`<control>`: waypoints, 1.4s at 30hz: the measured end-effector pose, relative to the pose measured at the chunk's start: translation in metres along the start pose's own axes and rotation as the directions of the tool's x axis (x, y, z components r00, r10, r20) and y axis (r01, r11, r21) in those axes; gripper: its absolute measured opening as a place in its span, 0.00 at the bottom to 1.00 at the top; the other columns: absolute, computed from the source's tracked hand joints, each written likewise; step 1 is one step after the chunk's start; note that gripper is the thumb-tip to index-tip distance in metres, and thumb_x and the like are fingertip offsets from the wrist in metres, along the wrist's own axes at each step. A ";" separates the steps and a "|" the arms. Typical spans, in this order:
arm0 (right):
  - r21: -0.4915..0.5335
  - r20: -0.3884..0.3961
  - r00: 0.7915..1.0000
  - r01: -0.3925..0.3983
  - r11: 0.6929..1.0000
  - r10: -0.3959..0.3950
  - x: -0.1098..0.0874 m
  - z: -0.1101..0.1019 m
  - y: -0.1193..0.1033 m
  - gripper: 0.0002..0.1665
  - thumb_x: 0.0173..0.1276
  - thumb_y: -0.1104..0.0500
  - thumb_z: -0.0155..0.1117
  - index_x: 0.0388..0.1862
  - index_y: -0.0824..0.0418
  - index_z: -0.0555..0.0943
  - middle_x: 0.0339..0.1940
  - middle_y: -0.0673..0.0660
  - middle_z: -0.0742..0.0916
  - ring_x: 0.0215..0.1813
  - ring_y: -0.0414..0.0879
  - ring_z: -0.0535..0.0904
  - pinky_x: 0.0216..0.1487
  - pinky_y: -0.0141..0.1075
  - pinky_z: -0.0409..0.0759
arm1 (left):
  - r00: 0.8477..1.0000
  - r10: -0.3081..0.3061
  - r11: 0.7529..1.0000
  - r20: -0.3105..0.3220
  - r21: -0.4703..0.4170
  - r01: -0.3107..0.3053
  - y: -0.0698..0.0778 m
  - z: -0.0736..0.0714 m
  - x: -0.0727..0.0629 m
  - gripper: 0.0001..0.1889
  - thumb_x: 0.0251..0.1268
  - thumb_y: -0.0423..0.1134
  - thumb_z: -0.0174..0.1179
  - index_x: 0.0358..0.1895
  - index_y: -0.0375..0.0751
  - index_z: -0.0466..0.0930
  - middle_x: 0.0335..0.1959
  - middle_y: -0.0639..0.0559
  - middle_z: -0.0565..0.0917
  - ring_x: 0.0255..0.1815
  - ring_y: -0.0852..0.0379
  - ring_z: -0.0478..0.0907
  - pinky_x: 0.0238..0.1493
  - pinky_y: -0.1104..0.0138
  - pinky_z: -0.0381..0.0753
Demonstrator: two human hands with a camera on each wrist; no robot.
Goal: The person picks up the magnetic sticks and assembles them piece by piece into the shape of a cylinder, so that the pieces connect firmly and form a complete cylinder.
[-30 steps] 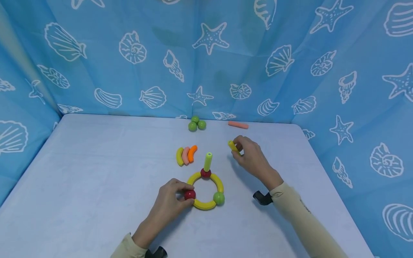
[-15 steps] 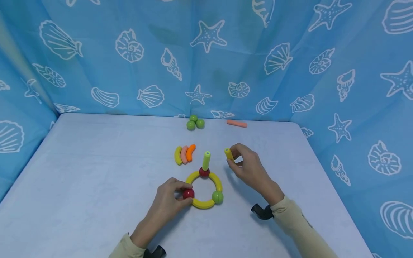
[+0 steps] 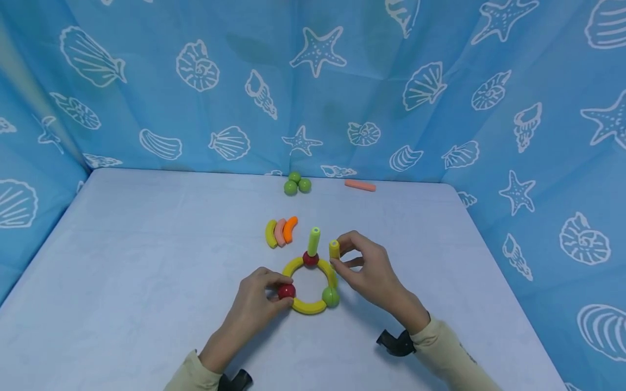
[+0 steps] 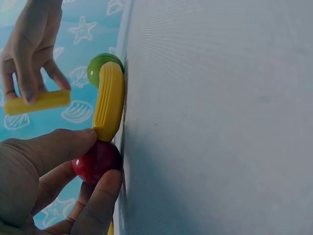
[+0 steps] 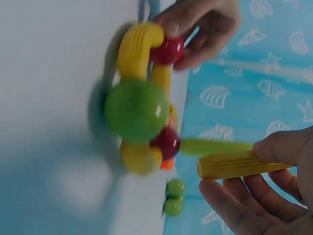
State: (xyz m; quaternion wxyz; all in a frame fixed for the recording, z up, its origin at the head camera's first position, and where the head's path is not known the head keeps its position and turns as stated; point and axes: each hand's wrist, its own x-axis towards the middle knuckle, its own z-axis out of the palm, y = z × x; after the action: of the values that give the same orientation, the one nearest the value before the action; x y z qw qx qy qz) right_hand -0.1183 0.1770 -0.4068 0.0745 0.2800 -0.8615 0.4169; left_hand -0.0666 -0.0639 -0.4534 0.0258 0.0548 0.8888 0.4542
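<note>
My left hand (image 3: pixel 257 305) pinches a red ball (image 3: pixel 287 291) at the left of a yellow ring (image 3: pixel 309 308) as my right hand (image 3: pixel 370 270) holds a yellow stick (image 3: pixel 334 249) aloft near its far right.

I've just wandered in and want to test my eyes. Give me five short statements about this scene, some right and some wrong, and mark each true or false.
1. The left hand holds a red ball. True.
2. The right hand holds a green ball. False: it holds a yellow stick.
3. A green stick stands on another red ball. True.
4. The ring includes two green balls. False: just one green ball.
5. Three loose green balls sit near the table's far edge. True.
</note>
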 end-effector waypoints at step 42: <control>0.258 0.158 0.983 0.052 0.965 -0.095 0.002 0.063 -0.033 0.21 0.62 0.69 0.73 0.50 0.57 0.76 0.47 0.49 0.84 0.49 0.43 0.83 0.42 0.32 0.85 | 0.996 0.084 0.996 -0.032 0.004 -0.084 -0.005 0.001 0.000 0.14 0.48 0.33 0.78 0.40 0.42 0.88 0.35 0.56 0.80 0.38 0.60 0.76 0.41 0.63 0.82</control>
State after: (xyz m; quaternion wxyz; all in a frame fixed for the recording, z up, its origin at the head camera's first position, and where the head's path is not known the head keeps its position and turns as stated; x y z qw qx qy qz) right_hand -0.0952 0.1116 -0.4241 -0.0196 0.3536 -0.7936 0.4948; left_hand -0.0668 -0.0665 -0.4581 -0.0076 0.0850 0.8867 0.4544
